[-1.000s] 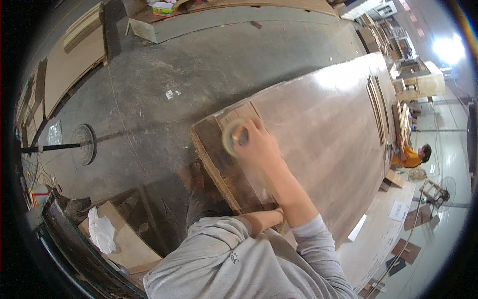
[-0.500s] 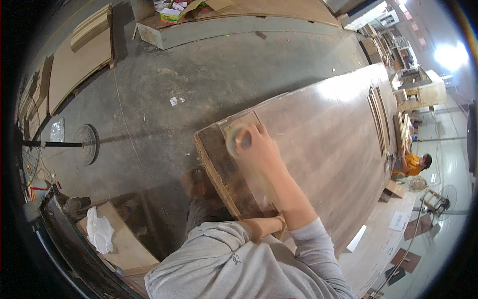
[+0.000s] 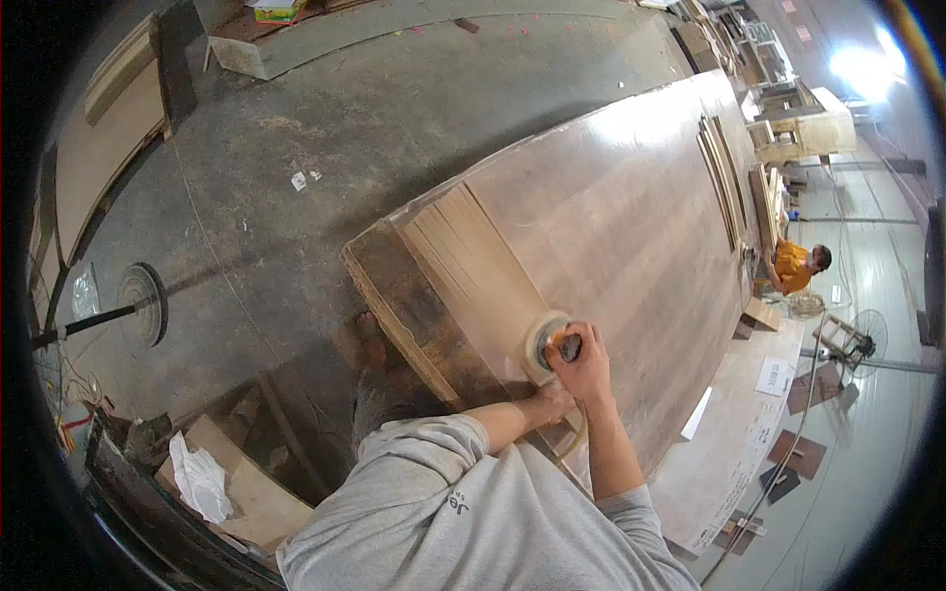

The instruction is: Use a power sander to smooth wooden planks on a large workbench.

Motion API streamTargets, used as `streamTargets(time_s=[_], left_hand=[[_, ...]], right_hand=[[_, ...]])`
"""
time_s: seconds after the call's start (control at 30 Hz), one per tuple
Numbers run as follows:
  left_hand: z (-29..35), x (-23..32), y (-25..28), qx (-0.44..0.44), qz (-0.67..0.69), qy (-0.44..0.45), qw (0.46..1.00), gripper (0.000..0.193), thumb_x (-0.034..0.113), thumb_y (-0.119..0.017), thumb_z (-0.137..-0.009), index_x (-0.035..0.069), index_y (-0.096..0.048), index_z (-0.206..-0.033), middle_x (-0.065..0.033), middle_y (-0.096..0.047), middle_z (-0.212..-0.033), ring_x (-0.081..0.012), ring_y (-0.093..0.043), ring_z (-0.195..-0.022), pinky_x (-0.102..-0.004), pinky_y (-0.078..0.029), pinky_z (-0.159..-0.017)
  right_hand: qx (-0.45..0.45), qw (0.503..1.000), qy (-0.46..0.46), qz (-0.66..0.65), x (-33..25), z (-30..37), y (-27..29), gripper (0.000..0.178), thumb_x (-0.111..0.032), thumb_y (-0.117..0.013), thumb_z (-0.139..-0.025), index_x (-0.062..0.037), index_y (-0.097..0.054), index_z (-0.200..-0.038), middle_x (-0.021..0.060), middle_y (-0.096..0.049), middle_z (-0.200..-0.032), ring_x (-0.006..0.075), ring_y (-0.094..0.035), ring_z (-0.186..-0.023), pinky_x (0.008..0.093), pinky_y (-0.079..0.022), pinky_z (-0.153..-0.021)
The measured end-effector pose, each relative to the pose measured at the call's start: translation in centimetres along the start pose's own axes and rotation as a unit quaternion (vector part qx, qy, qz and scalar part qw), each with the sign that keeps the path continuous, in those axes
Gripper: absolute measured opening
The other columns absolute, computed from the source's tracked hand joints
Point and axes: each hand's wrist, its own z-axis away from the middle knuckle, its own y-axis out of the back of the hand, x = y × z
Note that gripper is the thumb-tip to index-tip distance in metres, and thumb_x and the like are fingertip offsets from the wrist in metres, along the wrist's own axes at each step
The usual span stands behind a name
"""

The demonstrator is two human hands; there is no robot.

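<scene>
Head view: the table [image 3: 631,227] spreads beyond both hands, flat backing for the strips [image 3: 473,251], which run side by side ahead and left of them. Right hand [image 3: 581,366] is wrapped round the sander [image 3: 548,345] at the strips' near end, presumably for even pressure; left hand [image 3: 554,398], just beside, has a grip I cannot tell.

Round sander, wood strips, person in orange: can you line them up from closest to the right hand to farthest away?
1. Round sander: in the right hand.
2. Wood strips: on the table, toward its far end.
3. Person in orange: to the right, past the table.
</scene>
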Motion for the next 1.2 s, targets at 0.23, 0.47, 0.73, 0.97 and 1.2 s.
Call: streamTargets(time_s=[0.23, 0.47, 0.73, 0.97, 1.2], left_hand=[[-1.1, -6.2, 1.1, 0.128, 0.247, 0.23, 0.933, 0.034, 0.025, -0.05, -0.107, 0.02, -0.058, -0.14, 0.0038, -0.068, -0.119, -0.018, -0.063, -0.114, -0.032, -0.05, -0.094], [-6.3, -16.5, 5.0, -0.139, 0.816, -0.054, 0.558, 0.021, 0.019, -0.048, -0.106, 0.012, -0.059, -0.122, -0.0082, -0.061, -0.111, -0.0221, -0.054, -0.109, -0.0423, -0.045, -0.1], [-2.1, -9.3, 3.4, -0.013, 0.964, 0.099, 0.246, 0.025, 0.022, -0.047, -0.106, 0.012, -0.057, -0.127, -0.0083, -0.058, -0.119, -0.0228, -0.052, -0.115, -0.042, -0.042, -0.104], [-3.9, -3.3, 0.6, 0.042, 0.968, 0.127, -0.213, 0.029, 0.024, -0.046, -0.107, 0.013, -0.055, -0.132, -0.0084, -0.057, -0.126, -0.0233, -0.05, -0.121, -0.0417, -0.04, -0.107], [-3.9, -2.0, -0.2, 0.029, 0.963, 0.112, -0.244, 0.033, 0.027, -0.045, -0.107, 0.014, -0.054, -0.136, -0.0086, -0.055, -0.132, -0.0239, -0.048, -0.126, -0.0415, -0.038, -0.11]], right_hand=[[-0.012, 1.0, 0.01, -0.01, -8.4, -9.7, -1.8, 0.036, -0.031, -0.076, -0.084, -0.0156, -0.062, -0.113, 0.013, -0.063, -0.117, 0.0377, -0.066, -0.101, 0.0451, -0.053, -0.086], [-0.067, 0.995, 0.08, 0.008, -16.3, -14.6, -4.3, 0.033, -0.03, -0.073, -0.083, -0.0193, -0.064, -0.112, 0.0094, -0.063, -0.125, 0.0366, -0.067, -0.105, 0.0456, -0.055, -0.087], [-0.053, 0.997, 0.05, -0.013, -11.6, -11.0, -2.2, 0.036, -0.033, -0.074, -0.083, -0.0184, -0.062, -0.113, 0.0124, -0.061, -0.126, 0.0357, -0.066, -0.109, 0.0457, -0.054, -0.09], [-0.054, 0.997, 0.055, -0.002, -16.7, -17.2, -4.0, 0.041, -0.037, -0.072, -0.085, -0.0173, -0.061, -0.119, 0.0135, -0.061, -0.128, 0.0391, -0.066, -0.11, 0.0469, -0.054, -0.092], [-0.038, 0.996, 0.078, -0.022, -16.1, -16.6, -5.4, 0.042, -0.039, -0.072, -0.084, -0.0177, -0.06, -0.119, 0.0131, -0.063, -0.125, 0.04, -0.066, -0.107, 0.0476, -0.054, -0.091]])
